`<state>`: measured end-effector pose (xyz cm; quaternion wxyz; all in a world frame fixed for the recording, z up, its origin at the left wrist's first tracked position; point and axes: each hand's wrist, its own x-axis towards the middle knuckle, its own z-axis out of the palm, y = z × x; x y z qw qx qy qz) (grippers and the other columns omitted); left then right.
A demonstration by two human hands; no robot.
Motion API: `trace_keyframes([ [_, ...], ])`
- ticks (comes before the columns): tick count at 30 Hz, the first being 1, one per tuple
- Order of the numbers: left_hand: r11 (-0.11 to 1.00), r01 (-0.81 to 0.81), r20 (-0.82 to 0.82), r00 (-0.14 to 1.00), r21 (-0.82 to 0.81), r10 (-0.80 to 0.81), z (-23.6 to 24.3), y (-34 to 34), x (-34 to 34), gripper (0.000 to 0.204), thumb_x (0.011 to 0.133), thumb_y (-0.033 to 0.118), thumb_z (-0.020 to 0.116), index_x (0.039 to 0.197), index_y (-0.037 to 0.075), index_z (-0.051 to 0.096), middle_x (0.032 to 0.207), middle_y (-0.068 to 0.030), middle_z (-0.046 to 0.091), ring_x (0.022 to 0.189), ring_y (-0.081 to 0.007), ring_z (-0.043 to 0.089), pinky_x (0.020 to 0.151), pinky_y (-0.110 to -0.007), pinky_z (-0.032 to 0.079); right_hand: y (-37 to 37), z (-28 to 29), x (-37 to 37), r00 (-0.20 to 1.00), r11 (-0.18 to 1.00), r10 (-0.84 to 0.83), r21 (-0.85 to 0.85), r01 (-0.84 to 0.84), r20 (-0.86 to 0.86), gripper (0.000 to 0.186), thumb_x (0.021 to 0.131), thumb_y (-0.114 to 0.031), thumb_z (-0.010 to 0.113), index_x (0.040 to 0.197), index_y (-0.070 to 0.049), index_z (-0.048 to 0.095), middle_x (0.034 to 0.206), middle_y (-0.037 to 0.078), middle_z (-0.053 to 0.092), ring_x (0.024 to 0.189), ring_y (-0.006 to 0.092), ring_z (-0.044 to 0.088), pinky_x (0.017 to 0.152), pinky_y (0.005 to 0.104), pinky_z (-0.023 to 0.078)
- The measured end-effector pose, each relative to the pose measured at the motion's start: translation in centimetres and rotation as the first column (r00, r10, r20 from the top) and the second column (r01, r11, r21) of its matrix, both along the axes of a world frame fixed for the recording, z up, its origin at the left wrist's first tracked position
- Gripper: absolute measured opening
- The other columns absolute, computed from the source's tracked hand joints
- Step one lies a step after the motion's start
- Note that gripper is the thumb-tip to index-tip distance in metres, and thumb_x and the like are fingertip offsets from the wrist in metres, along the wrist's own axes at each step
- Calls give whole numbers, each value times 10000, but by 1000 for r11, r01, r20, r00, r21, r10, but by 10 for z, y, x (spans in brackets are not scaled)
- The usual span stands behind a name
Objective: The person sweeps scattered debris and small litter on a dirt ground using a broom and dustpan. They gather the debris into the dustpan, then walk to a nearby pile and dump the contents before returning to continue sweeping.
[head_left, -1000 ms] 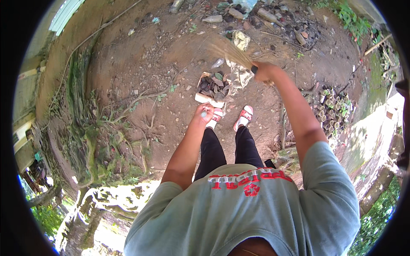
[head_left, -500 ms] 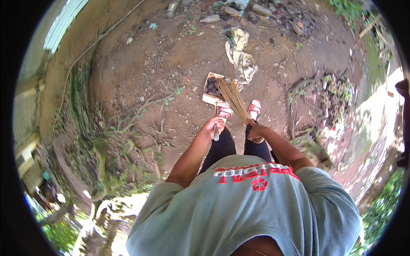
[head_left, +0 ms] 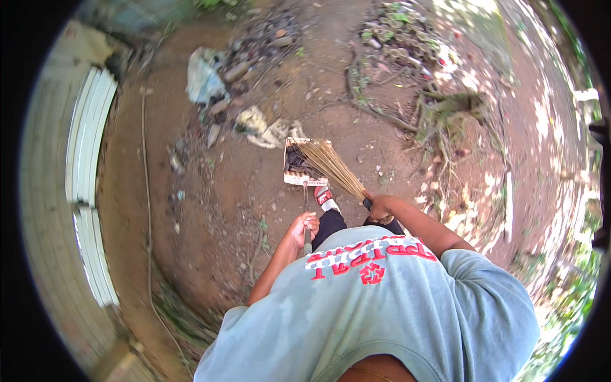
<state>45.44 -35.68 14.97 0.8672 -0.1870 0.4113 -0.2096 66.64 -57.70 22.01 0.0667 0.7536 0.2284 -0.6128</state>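
My left hand [head_left: 303,227] is closed round the long thin handle of a pale dustpan [head_left: 305,181], held out in front of my feet. Dark debris [head_left: 296,159] that looks like dry leaves lies in the pan. In my right hand [head_left: 380,207] is the bound end of a stick broom [head_left: 337,169]. Its thin tan bristles slant up and left, with their tips over the pan's right side and the debris. One foot in a red and white slipper [head_left: 323,195] shows just below the pan; the other foot is hidden.
Crumpled cream cloth [head_left: 264,129] lies beyond the dustpan, with a pale plastic sheet [head_left: 205,75] and scattered litter farther left. Exposed roots [head_left: 445,121] and a mossy stump rise at the right. A long cable or vine [head_left: 147,184] runs along the left, beside white corrugated panels [head_left: 91,137].
My view has turned to the right, and I have stepped. The dustpan and broom stay together in my hands, the bristles still over the pan.
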Motion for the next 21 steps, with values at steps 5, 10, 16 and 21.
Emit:
trace_keyframes([
  [5,959,280,32,960,-39,-279,23,-24,83,303,913,106,495,623,119,409,535,39,397,448,-57,405,440,-188,418,-81,34,9,928,929,-369,-18,368,-44,1082,618,-148,682,1519,-198,86,1104,228,639,957,335,650,763,404,527],
  [10,851,515,61,851,98,-522,45,-117,128,288,921,91,481,641,98,418,555,31,405,441,-50,409,415,-177,410,-206,33,-27,831,831,-555,68,552,29,1067,630,-166,693,1514,-170,97,1144,237,623,1011,355,629,818,408,511],
  [16,776,630,95,774,-29,-626,55,-275,143,279,930,81,457,656,90,405,563,19,411,437,-65,423,438,-193,431,-382,33,-106,691,695,-718,140,705,86,1005,688,-283,686,1510,-141,126,1230,240,579,1130,358,572,923,389,466],
  [21,680,729,125,684,-80,-719,60,-416,135,285,940,84,441,658,89,400,573,17,413,445,-70,430,463,-196,439,-513,48,-171,575,590,-807,182,787,135,991,699,-317,665,1503,-85,135,1236,257,567,1130,350,573,938,386,462],
])
